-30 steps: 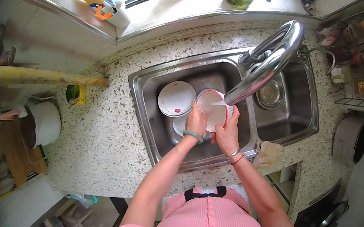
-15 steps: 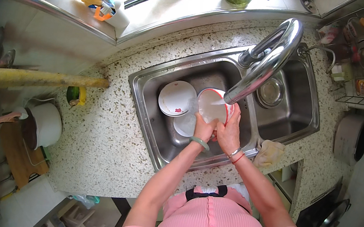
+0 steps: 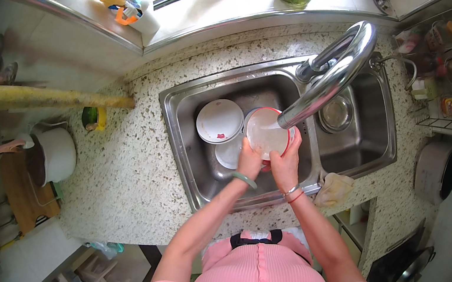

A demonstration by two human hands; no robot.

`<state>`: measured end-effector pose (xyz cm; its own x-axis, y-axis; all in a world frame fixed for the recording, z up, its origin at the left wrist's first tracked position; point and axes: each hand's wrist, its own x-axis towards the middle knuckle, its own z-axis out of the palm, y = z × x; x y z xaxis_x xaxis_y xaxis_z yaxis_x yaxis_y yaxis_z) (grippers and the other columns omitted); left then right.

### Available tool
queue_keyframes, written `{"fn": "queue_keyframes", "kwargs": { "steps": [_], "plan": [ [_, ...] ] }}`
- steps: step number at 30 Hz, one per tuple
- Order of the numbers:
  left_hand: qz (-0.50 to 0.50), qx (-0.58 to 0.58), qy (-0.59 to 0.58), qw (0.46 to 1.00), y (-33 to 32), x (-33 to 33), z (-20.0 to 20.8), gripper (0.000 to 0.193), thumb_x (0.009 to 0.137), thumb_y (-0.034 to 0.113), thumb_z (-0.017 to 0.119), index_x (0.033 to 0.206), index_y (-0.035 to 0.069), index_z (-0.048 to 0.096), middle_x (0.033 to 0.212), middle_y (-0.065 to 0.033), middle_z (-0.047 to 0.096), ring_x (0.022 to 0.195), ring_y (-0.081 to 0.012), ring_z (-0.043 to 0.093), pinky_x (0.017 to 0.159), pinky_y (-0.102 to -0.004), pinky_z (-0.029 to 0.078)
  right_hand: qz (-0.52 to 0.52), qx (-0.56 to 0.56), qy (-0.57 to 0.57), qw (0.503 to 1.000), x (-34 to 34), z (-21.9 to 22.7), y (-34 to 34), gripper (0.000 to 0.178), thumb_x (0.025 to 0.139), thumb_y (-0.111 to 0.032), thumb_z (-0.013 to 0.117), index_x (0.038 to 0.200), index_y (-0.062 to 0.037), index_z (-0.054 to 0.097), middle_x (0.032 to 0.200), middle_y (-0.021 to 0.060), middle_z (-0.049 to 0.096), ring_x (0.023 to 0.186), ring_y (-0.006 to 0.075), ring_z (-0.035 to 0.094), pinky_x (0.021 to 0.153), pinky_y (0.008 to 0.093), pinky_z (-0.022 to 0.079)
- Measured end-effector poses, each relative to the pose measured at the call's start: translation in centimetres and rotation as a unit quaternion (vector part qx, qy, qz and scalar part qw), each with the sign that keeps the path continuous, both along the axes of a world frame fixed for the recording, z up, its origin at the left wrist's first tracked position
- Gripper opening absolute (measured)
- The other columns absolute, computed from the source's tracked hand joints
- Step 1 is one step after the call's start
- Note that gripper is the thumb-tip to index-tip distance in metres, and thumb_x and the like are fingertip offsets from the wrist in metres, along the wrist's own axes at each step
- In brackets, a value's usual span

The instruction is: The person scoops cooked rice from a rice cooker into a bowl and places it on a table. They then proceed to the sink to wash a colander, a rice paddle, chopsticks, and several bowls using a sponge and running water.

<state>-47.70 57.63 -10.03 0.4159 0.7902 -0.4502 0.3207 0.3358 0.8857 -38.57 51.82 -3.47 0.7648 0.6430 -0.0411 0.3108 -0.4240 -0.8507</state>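
Note:
Under the spout of the curved chrome faucet [image 3: 331,81], both my hands grip a white bowl with a red rim [image 3: 265,136]. My left hand [image 3: 250,158] holds its near left edge, the thumb over the rim. My right hand [image 3: 287,160] is wrapped round its right side. Water runs from the faucet into the bowl. Left of it in the sink's left basin [image 3: 196,175] lies a white bowl with small red marks [image 3: 219,121]. Another white dish [image 3: 228,152] sits between them, partly covered.
A round metal strainer [image 3: 336,113] sits in the right basin. A beige cloth [image 3: 334,191] hangs at the sink's front edge. A yellow pipe [image 3: 47,99] juts over the speckled counter [image 3: 111,181] on the left. A white pot [image 3: 55,154] stands nearby; a bottle rack [image 3: 450,126] is at right.
The red-rimmed bowl has tilted, so more of its inside faces up. The splash of water over its left edge has gone. My hands have shifted slightly with it.

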Motion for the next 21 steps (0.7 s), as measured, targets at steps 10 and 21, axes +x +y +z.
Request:
{"fn": "queue_keyframes", "kwargs": {
  "steps": [10,21],
  "plan": [
    [-0.147,0.161,0.141,0.966,5.2,1.8,4.4,0.034,0.092,0.026,0.059,0.115,0.004,0.047,0.086,-0.0284,0.065,0.085,-0.0441,0.064,0.070,-0.0495,0.050,-0.041,-0.026,0.232,0.972,-0.4,4.8,0.7,0.078,0.072,0.009,0.042,0.143,-0.0044,0.014,0.121,0.0193,0.046,0.062,0.0249,0.062,0.039,0.0323,0.054],
    [0.010,-0.037,-0.040,0.998,0.3,0.4,0.6,0.022,0.091,0.014,0.057,0.105,-0.001,0.050,0.086,-0.0218,0.066,0.075,-0.0347,0.065,0.069,-0.0432,0.051,-0.013,0.006,0.012,1.000,0.1,0.9,0.2,0.075,0.075,0.005,0.049,0.143,-0.0035,0.018,0.120,0.0218,0.049,0.077,0.0259,0.062,0.050,0.0322,0.053]
  ]
}}
